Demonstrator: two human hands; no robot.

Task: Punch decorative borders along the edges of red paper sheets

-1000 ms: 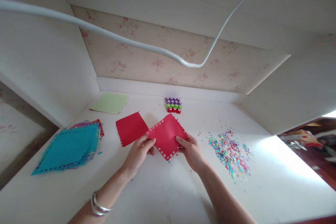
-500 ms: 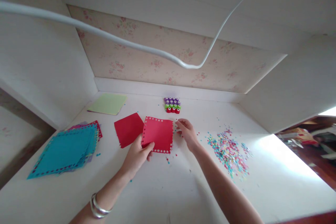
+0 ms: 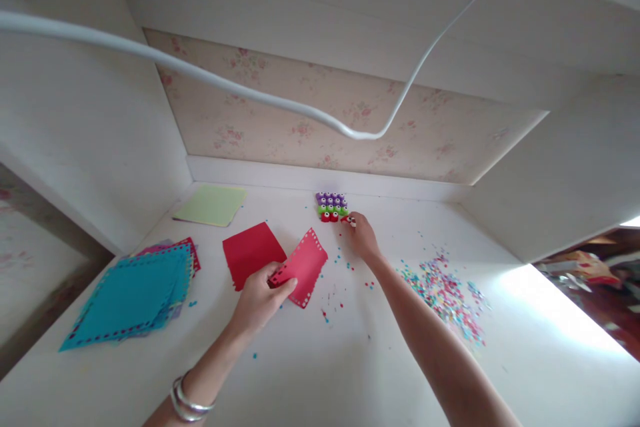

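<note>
My left hand (image 3: 263, 300) pinches a red paper square (image 3: 305, 270) by its lower left part, thumb on top. The square is tilted, with small punched shapes along its edges. Just behind that hand lies a plain, darker red sheet (image 3: 253, 252). At the back, my right hand (image 3: 363, 237) has its fingers closed around a small red craft punch (image 3: 347, 219), partly hidden by the fingers. It is at the front right corner of a block of craft punches (image 3: 331, 202) in purple, green and red rows.
Blue punched sheets (image 3: 130, 290) lie stacked at the left over pink and purple ones. Pale green sheets (image 3: 213, 205) lie at the back left. Colourful paper confetti (image 3: 447, 290) is heaped at the right, with loose bits mid-table. A white cable (image 3: 280, 105) crosses above.
My right hand has moved from beside the red square back to the punches. My left hand has tilted and turned the square. The view has shifted slightly.
</note>
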